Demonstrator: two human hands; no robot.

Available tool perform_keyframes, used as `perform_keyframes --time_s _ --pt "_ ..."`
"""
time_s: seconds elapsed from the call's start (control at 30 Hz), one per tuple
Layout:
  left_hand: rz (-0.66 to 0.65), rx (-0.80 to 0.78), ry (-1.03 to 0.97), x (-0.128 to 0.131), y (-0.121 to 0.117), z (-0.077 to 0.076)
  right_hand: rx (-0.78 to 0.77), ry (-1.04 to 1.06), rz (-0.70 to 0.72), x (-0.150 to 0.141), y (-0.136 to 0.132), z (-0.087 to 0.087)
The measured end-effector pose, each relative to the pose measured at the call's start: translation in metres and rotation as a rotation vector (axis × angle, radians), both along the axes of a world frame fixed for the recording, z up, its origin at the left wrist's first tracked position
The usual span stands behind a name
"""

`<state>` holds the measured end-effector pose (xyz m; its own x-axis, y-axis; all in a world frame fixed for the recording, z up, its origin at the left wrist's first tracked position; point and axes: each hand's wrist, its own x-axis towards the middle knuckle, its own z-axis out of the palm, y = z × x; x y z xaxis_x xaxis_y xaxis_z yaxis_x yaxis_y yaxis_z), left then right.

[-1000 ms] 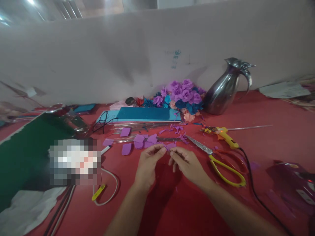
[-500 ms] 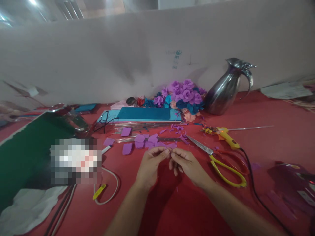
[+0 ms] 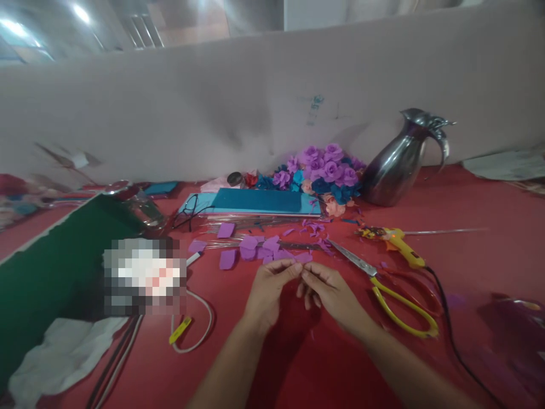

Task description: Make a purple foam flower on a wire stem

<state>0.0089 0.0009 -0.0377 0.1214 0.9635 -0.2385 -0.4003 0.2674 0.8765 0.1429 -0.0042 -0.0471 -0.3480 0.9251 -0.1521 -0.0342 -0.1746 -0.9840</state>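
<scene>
My left hand (image 3: pixel 270 287) and my right hand (image 3: pixel 326 289) meet fingertip to fingertip over the red table, thumbs and forefingers pinched. Whatever lies between the fingertips is too small and covered to make out. Just beyond them is a loose group of purple paper petals (image 3: pixel 249 248), with thin wires (image 3: pixel 221 243) among them. Scissors (image 3: pixel 402 309) with yellow handles rest to the right of my right hand, blades pointing away to the left. Past the scissors lies a yellow glue gun (image 3: pixel 400 244) with a small orange light and a clear glue stick in its back.
A steel jug (image 3: pixel 398 159) stands at the back right beside a heap of paper flowers (image 3: pixel 327 167). Blue paper sheets (image 3: pixel 259 200) and eyeglasses (image 3: pixel 191 210) lie at the back. On the left are a green box (image 3: pixel 55 278) and a looped cable (image 3: pixel 208 318); a black cord (image 3: pixel 447 324) crosses the right.
The whole view has shifted slightly, so things appear a little further right and lower. My hands keep the same pinched pose, fingertips together.
</scene>
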Motion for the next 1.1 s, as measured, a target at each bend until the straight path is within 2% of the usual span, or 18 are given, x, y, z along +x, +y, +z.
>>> perform_keyframes --time_s 0.23,0.4,0.6,0.73,0.9,1.03,1.1 --pt "0.157 -0.044 -0.033 0.0004 0.0004 0.0007 0.065 -0.044 -0.081 -0.0014 -0.0021 -0.0032" --pt "0.074 -0.009 -0.02 -0.0007 -0.0004 0.0007 0.011 -0.007 -0.085 -0.0015 -0.0024 0.0007" --pt "0.117 0.0 0.0 -0.0022 -0.0006 -0.0005 -0.001 0.032 -0.061 -0.006 -0.0048 -0.0024" --pt "-0.007 0.033 -0.024 -0.0025 -0.0006 -0.0018 -0.023 0.068 -0.064 -0.007 -0.0062 -0.0034" --pt "0.091 0.043 0.017 -0.0047 0.0001 -0.0022 -0.016 0.05 -0.056 -0.0071 -0.0082 -0.0006" --pt "0.038 0.052 -0.026 -0.0056 0.0006 -0.0014 -0.031 0.101 -0.074 -0.0071 -0.0094 0.0012" --pt "0.051 0.063 -0.029 -0.0061 0.0008 -0.0008 -0.042 0.119 -0.068 -0.0075 -0.0097 0.0012"
